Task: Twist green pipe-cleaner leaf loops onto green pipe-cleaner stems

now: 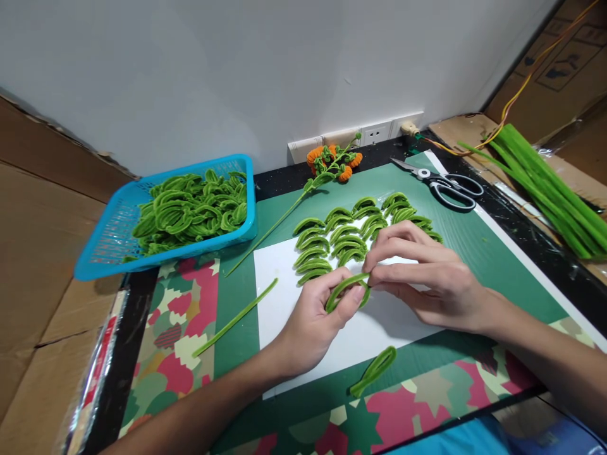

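A green pipe cleaner, bent into a loop, is held between my two hands above a white sheet. My left hand pinches the loop between thumb and fingers. At the loop's right end, the fingertips of my right hand close on the pipe cleaner. Just beyond my hands, rows of curved green pipe cleaner pieces lie on the paper and mat. Nearer to me rests a folded green loop. A straight green pipe cleaner lies left of my left hand.
A blue basket at the left holds many bent green pieces. An orange pipe cleaner flower with a long stem lies at the back. Scissors rest at the back right, near a bundle of green pipe cleaners. Wall sockets line the wall.
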`<state>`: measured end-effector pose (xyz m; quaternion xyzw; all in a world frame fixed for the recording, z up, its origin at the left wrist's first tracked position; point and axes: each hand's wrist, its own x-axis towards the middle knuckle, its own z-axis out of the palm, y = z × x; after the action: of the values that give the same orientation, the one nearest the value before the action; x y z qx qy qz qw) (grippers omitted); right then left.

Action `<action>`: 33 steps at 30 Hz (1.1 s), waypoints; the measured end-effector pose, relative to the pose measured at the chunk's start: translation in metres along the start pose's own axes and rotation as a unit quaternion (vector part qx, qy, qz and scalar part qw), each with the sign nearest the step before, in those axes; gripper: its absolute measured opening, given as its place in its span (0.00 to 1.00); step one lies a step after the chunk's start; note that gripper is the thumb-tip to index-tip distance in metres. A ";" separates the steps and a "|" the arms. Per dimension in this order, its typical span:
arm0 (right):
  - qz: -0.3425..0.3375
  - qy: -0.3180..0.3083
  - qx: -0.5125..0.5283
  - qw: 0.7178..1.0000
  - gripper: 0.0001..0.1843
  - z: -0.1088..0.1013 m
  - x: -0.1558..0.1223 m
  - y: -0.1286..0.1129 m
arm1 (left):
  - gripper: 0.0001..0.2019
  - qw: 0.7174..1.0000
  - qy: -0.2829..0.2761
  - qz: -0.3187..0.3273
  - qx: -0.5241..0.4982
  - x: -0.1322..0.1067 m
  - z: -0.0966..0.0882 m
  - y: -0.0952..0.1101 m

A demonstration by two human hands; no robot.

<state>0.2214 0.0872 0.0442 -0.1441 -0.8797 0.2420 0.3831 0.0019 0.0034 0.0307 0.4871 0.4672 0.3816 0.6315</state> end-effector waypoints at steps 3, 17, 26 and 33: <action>0.004 0.001 0.008 1.000 0.09 -0.001 0.001 0.000 | 0.12 1.000 -0.002 0.005 0.000 0.000 0.000 0.000; -0.016 0.053 0.069 0.996 0.12 0.003 0.001 0.001 | 0.10 0.998 -0.019 0.001 -0.053 0.002 -0.001 -0.002; 0.027 0.047 0.075 0.996 0.14 -0.003 -0.001 0.003 | 0.15 0.997 -0.020 -0.036 -0.064 0.002 0.002 0.000; 0.005 0.043 0.035 0.998 0.12 0.006 -0.003 0.002 | 0.16 0.997 -0.027 -0.043 -0.065 0.001 0.003 0.001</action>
<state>0.2189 0.0862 0.0377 -0.1453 -0.8524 0.2685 0.4246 0.0050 0.0034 0.0318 0.4348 0.4447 0.3706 0.6898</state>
